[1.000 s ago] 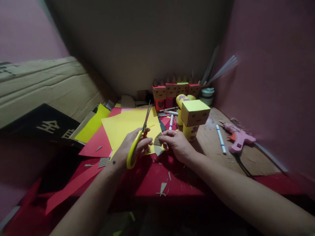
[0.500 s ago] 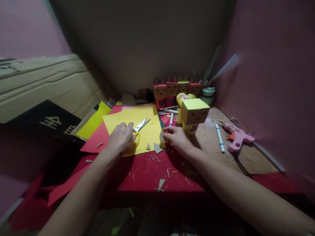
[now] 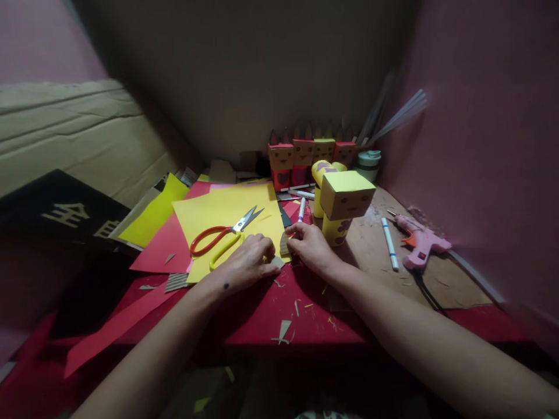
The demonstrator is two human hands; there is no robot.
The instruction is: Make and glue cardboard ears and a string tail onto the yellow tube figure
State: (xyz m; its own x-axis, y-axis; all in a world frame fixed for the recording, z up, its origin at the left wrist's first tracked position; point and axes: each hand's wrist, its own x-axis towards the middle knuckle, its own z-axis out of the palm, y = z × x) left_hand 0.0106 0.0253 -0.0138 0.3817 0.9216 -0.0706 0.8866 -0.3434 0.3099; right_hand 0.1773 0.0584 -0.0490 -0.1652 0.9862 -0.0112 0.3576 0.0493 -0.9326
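Note:
My right hand (image 3: 308, 241) pinches a small piece of corrugated cardboard (image 3: 285, 244) between thumb and fingers at the right edge of the yellow paper (image 3: 257, 201). Close to it, my left hand (image 3: 253, 256) has its fingers curled, thumb and fingertips on a small cardboard scrap (image 3: 278, 263). Beyond my left hand, scissors (image 3: 238, 226) with one red and one yellow handle lie on the yellow paper, blades apart. To the right of my right hand stands a cardboard figure (image 3: 345, 203) with a box head, yellow top and yellow tube body.
Several similar box-head figures (image 3: 301, 157) line the back wall. A pink glue gun (image 3: 425, 240) and a white marker (image 3: 390, 244) lie on a cardboard sheet (image 3: 458, 285) at right. Red paper (image 3: 152, 247), a black box (image 3: 56, 203) and a lidded cup (image 3: 368, 163) surround the work.
My left hand has let go of the scissors, leaving them on the yellow paper, and moved right to the cardboard scrap. My right hand stays almost in place with its cardboard piece.

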